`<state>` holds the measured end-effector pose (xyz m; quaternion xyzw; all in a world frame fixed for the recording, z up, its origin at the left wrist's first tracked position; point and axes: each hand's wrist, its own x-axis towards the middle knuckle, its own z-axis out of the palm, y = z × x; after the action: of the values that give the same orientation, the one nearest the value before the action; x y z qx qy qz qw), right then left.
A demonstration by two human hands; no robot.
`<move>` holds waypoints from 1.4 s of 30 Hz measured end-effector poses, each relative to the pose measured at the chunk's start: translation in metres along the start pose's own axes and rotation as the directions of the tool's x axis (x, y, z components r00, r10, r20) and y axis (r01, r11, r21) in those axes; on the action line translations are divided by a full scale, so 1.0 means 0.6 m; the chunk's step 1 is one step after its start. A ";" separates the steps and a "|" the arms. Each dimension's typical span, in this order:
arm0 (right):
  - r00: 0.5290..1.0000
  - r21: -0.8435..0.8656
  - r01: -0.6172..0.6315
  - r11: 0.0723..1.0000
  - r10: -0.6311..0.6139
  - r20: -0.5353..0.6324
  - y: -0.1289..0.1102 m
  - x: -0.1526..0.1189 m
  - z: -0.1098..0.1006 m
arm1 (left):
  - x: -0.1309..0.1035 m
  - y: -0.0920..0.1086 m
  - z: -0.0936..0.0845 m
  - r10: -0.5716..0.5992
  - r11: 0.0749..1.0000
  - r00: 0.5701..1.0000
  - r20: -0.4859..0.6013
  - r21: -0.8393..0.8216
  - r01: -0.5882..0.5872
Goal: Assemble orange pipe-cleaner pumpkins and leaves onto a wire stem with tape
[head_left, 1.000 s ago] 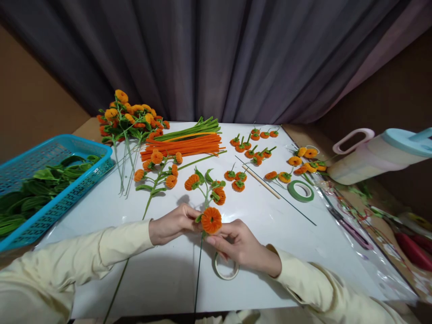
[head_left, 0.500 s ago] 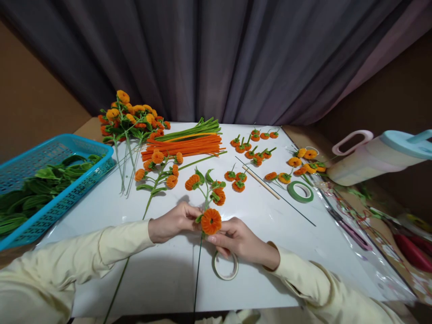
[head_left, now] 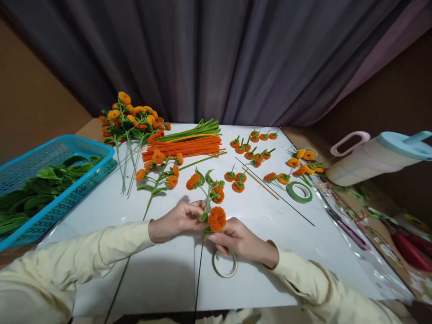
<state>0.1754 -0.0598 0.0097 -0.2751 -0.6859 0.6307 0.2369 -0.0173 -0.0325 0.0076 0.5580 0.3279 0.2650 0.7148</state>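
Between my two hands stands a flower spray (head_left: 207, 204) made of pipe cleaners, with orange pompom-like blooms and green leaves on a thin wire stem (head_left: 199, 274) that runs down to the table's front edge. My left hand (head_left: 177, 220) pinches the spray's stem from the left, beside a small leaf. Just under the lowest orange bloom (head_left: 217, 219), my right hand (head_left: 241, 238) is closed, thumb and fingers pressed at the stem. A roll of floral tape (head_left: 225, 275) hangs at its lower fingers, which partly hide it. The exact grip point is covered by the bloom.
A finished-looking orange spray (head_left: 157, 184) lies left, near orange pipe cleaners (head_left: 185, 147). A blue basket (head_left: 67, 198) holds leaves. Loose orange flower heads (head_left: 238, 186), a wooden stick (head_left: 261, 183), green tape (head_left: 299, 192), scissors (head_left: 351, 231) and a tumbler (head_left: 364, 162) are toward the right.
The lowest bloom has turned and shifted slightly up and to the right. My left fingers have moved a little on the stem. My right hand keeps almost the same place.
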 end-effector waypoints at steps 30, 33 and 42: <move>0.999 0.028 -0.008 1.000 0.010 -0.049 0.006 0.009 0.013 | -0.002 -0.006 0.006 -0.003 0.997 1.000 0.000 -0.083 0.003; 0.995 -0.019 -0.006 1.000 0.004 -0.098 0.007 0.009 0.016 | -0.003 -0.003 0.006 0.007 0.999 1.000 0.013 -0.046 -0.006; 0.975 -0.020 -0.033 0.999 0.028 -0.219 0.007 0.003 0.029 | -0.006 -0.004 0.005 0.024 1.000 1.000 0.018 -0.007 -0.024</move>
<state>0.1629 -0.0713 0.0040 -0.3562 -0.6587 0.5920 0.2981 -0.0173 -0.0375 0.0064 0.5618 0.3137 0.2696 0.7164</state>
